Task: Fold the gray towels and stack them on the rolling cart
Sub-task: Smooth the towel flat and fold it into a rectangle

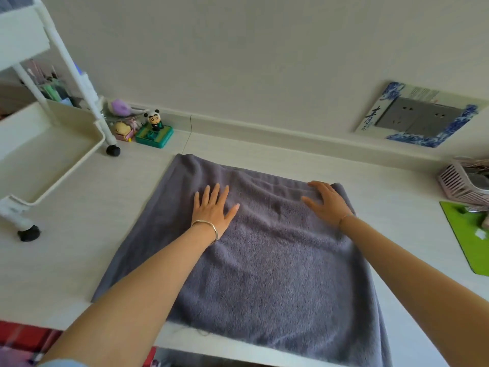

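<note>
On the pale desk (79,234), flat left hand (213,210) and right hand (329,203) press a plush gray towel (264,260), gripping nothing; its near edge overhangs.

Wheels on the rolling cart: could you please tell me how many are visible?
2. One wheel stands near the panda figurine; the other wheel is nearer the camera, at the left edge. Further wheels may be hidden.
</note>
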Demonstrator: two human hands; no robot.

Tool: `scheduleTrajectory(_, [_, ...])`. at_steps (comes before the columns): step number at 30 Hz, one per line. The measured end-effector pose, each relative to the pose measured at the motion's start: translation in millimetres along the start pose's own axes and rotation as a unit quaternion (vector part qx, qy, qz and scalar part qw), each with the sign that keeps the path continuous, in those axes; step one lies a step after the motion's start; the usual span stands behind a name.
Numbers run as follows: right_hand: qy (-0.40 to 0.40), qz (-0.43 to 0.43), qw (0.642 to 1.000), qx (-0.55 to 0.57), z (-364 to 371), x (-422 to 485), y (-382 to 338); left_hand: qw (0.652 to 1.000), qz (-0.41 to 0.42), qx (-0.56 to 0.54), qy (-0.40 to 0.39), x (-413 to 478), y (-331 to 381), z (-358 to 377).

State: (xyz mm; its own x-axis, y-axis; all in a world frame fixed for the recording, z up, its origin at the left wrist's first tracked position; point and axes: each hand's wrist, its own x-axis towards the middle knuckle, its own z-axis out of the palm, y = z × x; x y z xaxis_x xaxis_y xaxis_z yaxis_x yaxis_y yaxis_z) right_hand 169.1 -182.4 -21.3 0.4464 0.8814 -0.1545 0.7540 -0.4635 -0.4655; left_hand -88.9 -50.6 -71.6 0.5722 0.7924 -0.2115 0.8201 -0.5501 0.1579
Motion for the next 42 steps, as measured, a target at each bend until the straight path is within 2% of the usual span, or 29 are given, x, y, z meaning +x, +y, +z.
scheduleTrajectory(10, [-0.134, 0.006, 0.985, -0.109, -9, 74, 36, 0.999, 0.033, 0.012, 0.012, 79, 28, -1])
scheduleTrajectory(13, [-0.205, -0.008, 0.97, -0.127, -21, 85, 41, 0.998, 0.045, 0.02, 0.041, 97, 29, -5])
scheduleTrajectory(15, [-0.208, -0.043, 0.967, -0.138, -31, 93, 44, 0.995, 0.047, 0.034, 0.076, 102, 31, -5])
scheduleTrajectory(17, [-0.148, -0.061, 0.982, -0.104, -46, 101, 49, 0.994, 0.039, 0.022, 0.101, 106, 36, -3])
scheduleTrajectory(19, [-0.105, -0.045, 0.993, 0.015, -58, 106, 54, 0.992, 0.035, -0.003, 0.123, 106, 38, 1])
scheduleTrajectory(21, [-0.141, -0.033, 0.986, 0.079, -63, 106, 59, 0.991, 0.046, -0.009, 0.127, 107, 38, 3])
scheduleTrajectory(24, [-0.245, -0.047, 0.966, -0.061, -51, 100, 68, 0.988, 0.06, 0.011, 0.139, 106, 38, 6])
scheduleTrajectory(26, [-0.277, -0.057, 0.954, -0.101, -46, 96, 72, 0.988, 0.06, 0.028, 0.143, 107, 37, 4])
scheduleTrajectory(28, [-0.226, -0.057, 0.972, -0.007, -49, 92, 75, 0.988, 0.06, 0.04, 0.134, 109, 39, -1])
scheduleTrajectory(30, [-0.12, -0.01, 0.984, 0.132, -57, 89, 82, 0.991, 0.05, 0.048, 0.11, 111, 39, -8])
scheduleTrajectory(32, [-0.064, 0.032, 0.983, 0.167, -59, 86, 94, 0.993, 0.042, 0.053, 0.1, 114, 36, -10])
scheduleTrajectory(35, [-0.077, 0.053, 0.993, 0.073, -51, 85, 108, 0.991, 0.042, 0.056, 0.116, 118, 36, -10])
scheduleTrajectory(38, [-0.084, 0.061, 0.992, 0.076, -53, 88, 111, 0.992, 0.009, 0.014, 0.127, 122, 37, -8])
scheduleTrajectory(40, [-0.12, 0.035, 0.991, 0.058, -57, 90, 112, 0.991, -0.034, -0.007, 0.129, 123, 45, -5])
scheduleTrajectory(42, [-0.14, 0.001, 0.989, 0.054, -61, 91, 111, 0.984, -0.017, -0.039, 0.175, 121, 68, 1])
